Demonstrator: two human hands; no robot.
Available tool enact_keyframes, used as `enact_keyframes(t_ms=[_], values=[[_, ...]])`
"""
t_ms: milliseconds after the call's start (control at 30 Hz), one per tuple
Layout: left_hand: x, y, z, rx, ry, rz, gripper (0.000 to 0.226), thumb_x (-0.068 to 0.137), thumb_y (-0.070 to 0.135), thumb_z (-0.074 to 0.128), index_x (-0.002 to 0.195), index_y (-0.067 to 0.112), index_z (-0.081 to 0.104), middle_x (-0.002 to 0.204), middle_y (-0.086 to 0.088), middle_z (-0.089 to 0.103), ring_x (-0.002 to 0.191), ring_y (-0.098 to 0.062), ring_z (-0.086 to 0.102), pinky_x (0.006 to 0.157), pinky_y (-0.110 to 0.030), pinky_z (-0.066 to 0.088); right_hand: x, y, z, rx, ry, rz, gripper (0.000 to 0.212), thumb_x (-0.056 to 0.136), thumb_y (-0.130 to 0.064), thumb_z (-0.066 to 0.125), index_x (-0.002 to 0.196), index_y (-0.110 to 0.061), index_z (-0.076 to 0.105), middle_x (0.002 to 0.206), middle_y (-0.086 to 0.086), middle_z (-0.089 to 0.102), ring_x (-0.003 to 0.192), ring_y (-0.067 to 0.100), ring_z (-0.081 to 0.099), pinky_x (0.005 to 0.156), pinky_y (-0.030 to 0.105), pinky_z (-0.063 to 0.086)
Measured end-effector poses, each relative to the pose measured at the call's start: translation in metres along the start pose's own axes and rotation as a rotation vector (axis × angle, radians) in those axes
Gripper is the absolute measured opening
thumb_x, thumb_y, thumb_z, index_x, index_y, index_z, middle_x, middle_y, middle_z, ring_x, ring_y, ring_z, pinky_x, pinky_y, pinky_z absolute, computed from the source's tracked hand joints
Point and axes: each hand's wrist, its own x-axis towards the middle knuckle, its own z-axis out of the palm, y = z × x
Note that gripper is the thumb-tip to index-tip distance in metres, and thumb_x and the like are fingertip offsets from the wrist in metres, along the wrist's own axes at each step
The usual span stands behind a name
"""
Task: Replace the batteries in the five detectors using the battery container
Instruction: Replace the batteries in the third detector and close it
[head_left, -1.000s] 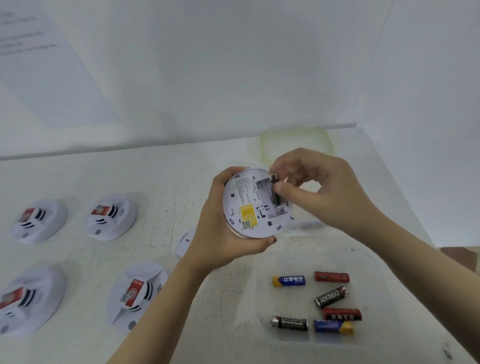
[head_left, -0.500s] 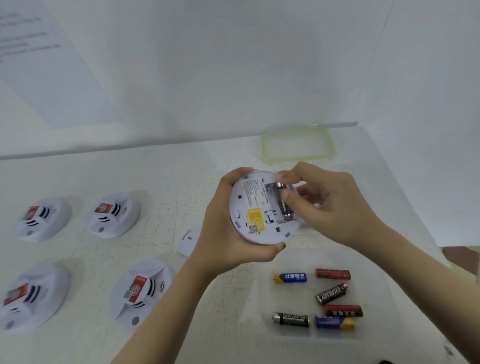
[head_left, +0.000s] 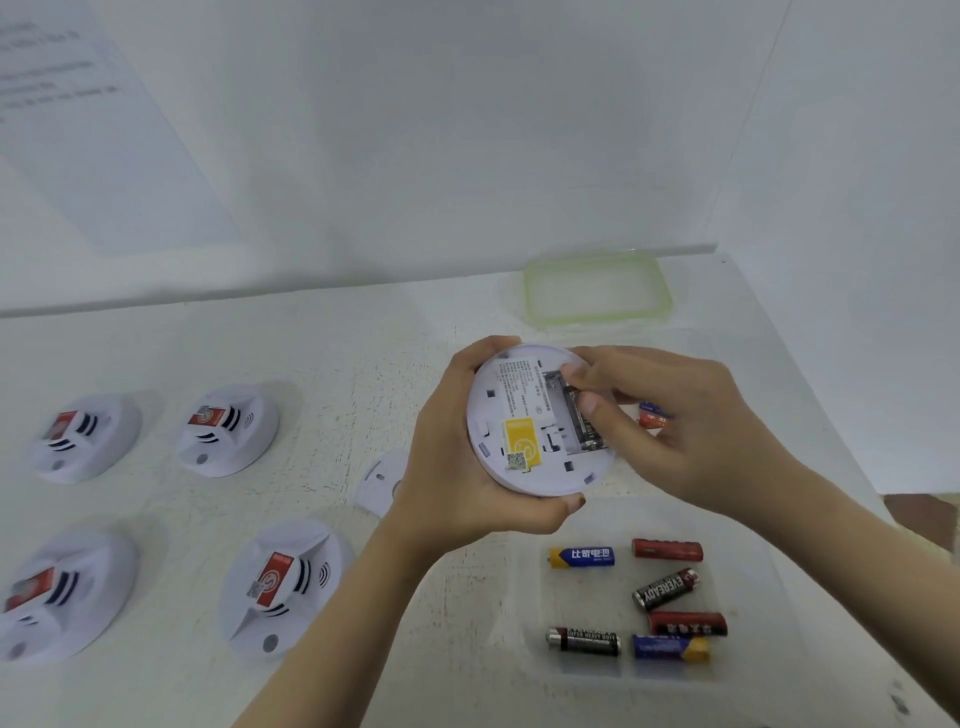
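My left hand (head_left: 457, 467) grips a round white detector (head_left: 519, 431) from the left, its back turned up toward me with a yellow sticker and an uncovered battery slot. A dark battery (head_left: 584, 423) lies in that slot, and my right hand (head_left: 660, 421) pinches it with thumb and forefinger. Below my hands stands the clear battery container (head_left: 763, 597) holding several loose batteries (head_left: 665, 587). Several other white detectors with red labels (head_left: 228, 428) (head_left: 283, 584) (head_left: 85, 436) (head_left: 52, 597) lie on the table at the left.
A clear lid with a green rim (head_left: 597, 288) lies at the back right by the wall. A small white round cover (head_left: 382, 480) lies on the table behind my left wrist. More batteries (head_left: 652, 415) show behind my right hand. The table's right edge (head_left: 810, 415) is near.
Both hands and the detector have lowered a little toward the table. The dark battery has gone from raised above the slot to lying in it under my right thumb and forefinger.
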Motion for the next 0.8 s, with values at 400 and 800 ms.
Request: enact_keyframes(t_ms=[400,800], values=[[0.016,-0.01,-0.006,0.005,-0.039,-0.032,0.091,0.051,0.028,0.084,0.127,0.025,0.033,0.123,0.032,0.047,0.115,0.0,0.052,0.093,-0.014,0.043,0.014,0.028,-0.032,0.387,-0.115,0.442,0.027,0.094,-0.019,0.054,0.115,-0.034,0.062,0.107,-0.011,0.07,0.09,0.01,0.069,0.077,0.02,0.054],[0.012,-0.022,-0.015,0.058,0.015,-0.072,0.097,0.047,0.035,0.086,0.127,0.012,0.036,0.122,0.033,0.047,0.116,0.003,0.051,0.092,-0.011,0.042,0.042,0.053,-0.018,-0.588,-0.858,0.396,0.008,0.078,-0.027,0.065,0.079,-0.029,0.057,0.07,-0.015,0.047,0.065,-0.001,0.043,0.054,0.02,0.031]])
